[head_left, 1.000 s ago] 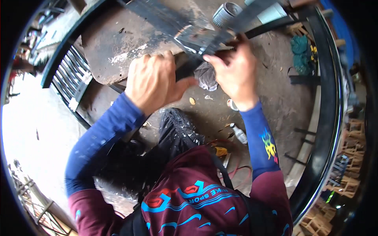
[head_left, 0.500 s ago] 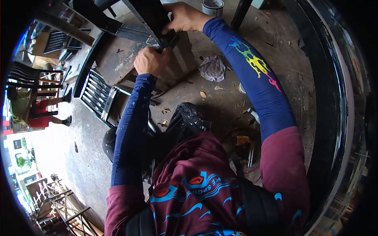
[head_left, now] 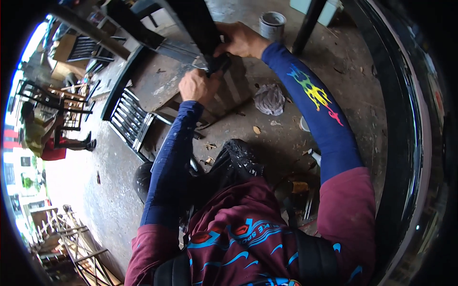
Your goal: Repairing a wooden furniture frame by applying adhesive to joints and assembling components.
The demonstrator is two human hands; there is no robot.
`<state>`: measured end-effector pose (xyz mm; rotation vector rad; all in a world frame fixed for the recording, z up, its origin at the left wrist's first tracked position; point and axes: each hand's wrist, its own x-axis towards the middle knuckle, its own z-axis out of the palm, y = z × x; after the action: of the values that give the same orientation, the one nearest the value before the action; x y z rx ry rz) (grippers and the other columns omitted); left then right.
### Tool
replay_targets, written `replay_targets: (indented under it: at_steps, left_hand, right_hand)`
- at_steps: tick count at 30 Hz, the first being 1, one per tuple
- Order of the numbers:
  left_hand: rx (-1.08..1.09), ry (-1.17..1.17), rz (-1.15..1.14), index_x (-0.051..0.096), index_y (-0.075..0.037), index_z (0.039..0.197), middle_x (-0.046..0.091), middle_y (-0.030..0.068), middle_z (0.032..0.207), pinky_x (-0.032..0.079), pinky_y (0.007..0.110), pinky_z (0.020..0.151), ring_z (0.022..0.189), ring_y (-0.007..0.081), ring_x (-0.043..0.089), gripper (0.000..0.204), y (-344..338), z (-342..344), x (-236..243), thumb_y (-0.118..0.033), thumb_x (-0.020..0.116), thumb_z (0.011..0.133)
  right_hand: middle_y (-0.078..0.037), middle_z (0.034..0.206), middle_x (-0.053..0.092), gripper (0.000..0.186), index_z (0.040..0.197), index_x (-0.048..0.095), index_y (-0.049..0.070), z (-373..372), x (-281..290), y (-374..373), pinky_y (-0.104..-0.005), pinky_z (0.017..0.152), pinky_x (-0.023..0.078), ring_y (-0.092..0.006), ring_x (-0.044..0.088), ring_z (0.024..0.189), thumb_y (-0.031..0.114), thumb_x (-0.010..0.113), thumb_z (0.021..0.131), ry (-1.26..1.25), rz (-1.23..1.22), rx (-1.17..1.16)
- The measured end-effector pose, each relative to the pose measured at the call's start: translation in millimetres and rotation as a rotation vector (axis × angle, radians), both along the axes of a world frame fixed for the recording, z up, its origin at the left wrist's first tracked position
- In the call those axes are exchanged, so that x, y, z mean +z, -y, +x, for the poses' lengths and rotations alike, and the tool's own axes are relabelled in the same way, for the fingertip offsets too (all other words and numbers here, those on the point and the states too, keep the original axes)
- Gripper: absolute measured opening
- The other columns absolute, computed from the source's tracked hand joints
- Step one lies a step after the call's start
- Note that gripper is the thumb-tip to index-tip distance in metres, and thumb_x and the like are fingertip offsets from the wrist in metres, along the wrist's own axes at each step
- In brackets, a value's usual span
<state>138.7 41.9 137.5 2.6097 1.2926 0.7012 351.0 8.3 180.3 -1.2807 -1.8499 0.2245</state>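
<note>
A black wooden post [head_left: 194,29], apparently part of a piece of furniture, slants down from the top edge. Near its lower end my right hand [head_left: 242,40] is closed on it, fingers on its right side. Just below, my left hand [head_left: 196,86] is closed with its thumb side against a small dark piece at the post's end; what its fingers hold is hidden. Beneath both hands stands a worn brown wooden box or block [head_left: 160,78] with a scuffed top. A black slatted chair back [head_left: 130,117] leans beside my left forearm.
A crumpled pale rag [head_left: 269,99] lies on the concrete floor, with a paint-stained can [head_left: 272,26] beyond it. A long glossy black piece [head_left: 405,119] runs down the right. Another person [head_left: 40,138] sits at far left by a black chair [head_left: 47,102]. Wooden frames [head_left: 83,245] lie lower left.
The whole view has shifted, so the scene sits lower and farther right. Both my hands stay at the post's lower end, their grip much the same.
</note>
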Motion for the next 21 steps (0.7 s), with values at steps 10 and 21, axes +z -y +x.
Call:
replay_targets:
  at_steps: [10, 21]
  left_hand:
    - [-0.04, -0.025, -0.068, 0.075, 0.002, 0.081, 0.071, 0.0238, 0.077, 0.057, 0.047, 0.071, 0.076, 0.0394, 0.071, 0.054, 19, -2, 4, -0.052, 0.072, 0.08]
    - [-0.039, 0.017, -0.074, 0.073, 0.0, 0.077, 0.071, 0.0232, 0.078, 0.056, 0.046, 0.072, 0.077, 0.0376, 0.071, 0.044, -1, -3, 5, -0.044, 0.071, 0.077]
  right_hand:
    - [-0.004, 0.081, 0.059, 0.063, 0.125, 0.061, 0.01, 1, 11, 15, -0.0337, 0.067, 0.051, -0.0145, 0.057, 0.072, 0.012, 0.089, 0.069, 0.085, 0.083, -0.077]
    - [-0.026, 0.097, 0.071, 0.049, 0.106, 0.066, -0.003, -74, -7, 38, -0.0437, 0.078, 0.056, -0.0427, 0.069, 0.092, 0.022, 0.088, 0.069, -0.01, -0.026, -0.577]
